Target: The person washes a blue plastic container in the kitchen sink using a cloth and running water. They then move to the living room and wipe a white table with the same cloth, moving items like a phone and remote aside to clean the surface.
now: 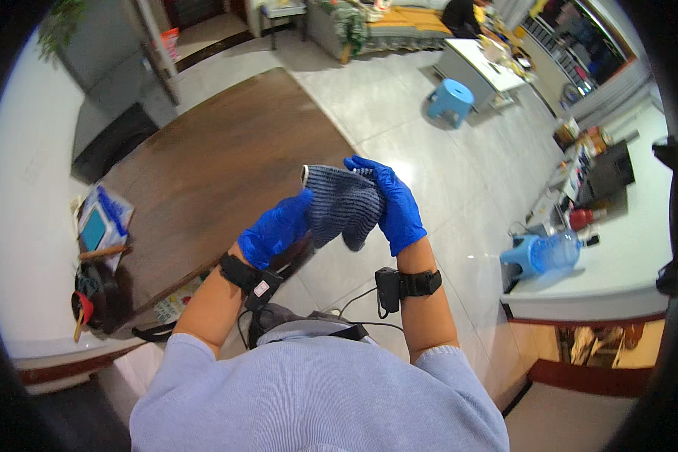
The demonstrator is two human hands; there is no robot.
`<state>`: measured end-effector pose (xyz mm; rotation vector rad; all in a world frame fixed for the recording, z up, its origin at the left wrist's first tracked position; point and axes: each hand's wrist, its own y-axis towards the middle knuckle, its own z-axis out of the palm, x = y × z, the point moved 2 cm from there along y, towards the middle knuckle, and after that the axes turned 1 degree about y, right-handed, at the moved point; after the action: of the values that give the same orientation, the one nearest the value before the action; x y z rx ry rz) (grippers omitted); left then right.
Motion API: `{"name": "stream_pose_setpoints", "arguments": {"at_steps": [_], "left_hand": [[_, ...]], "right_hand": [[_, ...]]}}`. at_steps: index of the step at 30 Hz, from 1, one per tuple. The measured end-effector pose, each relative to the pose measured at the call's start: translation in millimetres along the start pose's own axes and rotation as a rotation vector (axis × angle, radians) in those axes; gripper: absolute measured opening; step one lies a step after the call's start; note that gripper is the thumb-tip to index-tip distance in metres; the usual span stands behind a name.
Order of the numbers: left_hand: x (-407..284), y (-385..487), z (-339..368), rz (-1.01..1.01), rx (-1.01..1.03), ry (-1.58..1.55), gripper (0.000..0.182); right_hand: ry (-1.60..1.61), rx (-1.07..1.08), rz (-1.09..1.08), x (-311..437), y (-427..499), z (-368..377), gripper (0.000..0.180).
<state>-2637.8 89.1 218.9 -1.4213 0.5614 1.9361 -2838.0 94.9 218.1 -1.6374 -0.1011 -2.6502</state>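
A dark blue-grey striped knitted piece [342, 203], which looks like a work glove or sock with a pale-edged cuff, is held up between my hands. My left hand [279, 226], in a blue disposable glove, grips its left side near the cuff. Along its right side lies my right hand [394, 206], gloved the same way, with its fingers bent over the top edge. The knit hangs down in rounded lobes between the hands. Both are just off the right edge of a dark wooden table [220, 147]. Black strapped devices sit on both wrists.
Packets [104, 220] and a black pan [99, 294] lie at the table's left end. A blue stool [453, 100] stands on the tiled floor beyond, near a white table [486, 65] with a person [463, 17] behind it. At right, a counter [593, 282] bears a water bottle [559, 251].
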Motion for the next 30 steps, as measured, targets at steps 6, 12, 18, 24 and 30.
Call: {"name": "stream_pose_setpoints", "arguments": {"at_steps": [6,12,18,24,30], "left_hand": [[68,97,74,-0.282,0.027,-0.411,0.029],[77,173,116,-0.317,0.113,-0.340,0.032],[62,263,173,-0.376,0.367,-0.352,0.039],[39,410,178,-0.367,0.313,-0.214,0.034],[26,526,187,-0.251,0.394,0.095,0.035]], "right_hand": [[0.331,-0.421,0.131,8,-69,-142,0.059],[0.498,-0.153,0.454,-14,-108,-224,0.056],[0.294,-0.460,0.230,-4,-63,-275,0.054],[0.686,-0.500,-0.064,120,-24,-370,0.084],[0.262,-0.693,-0.114,175,6,-460,0.046]]}}
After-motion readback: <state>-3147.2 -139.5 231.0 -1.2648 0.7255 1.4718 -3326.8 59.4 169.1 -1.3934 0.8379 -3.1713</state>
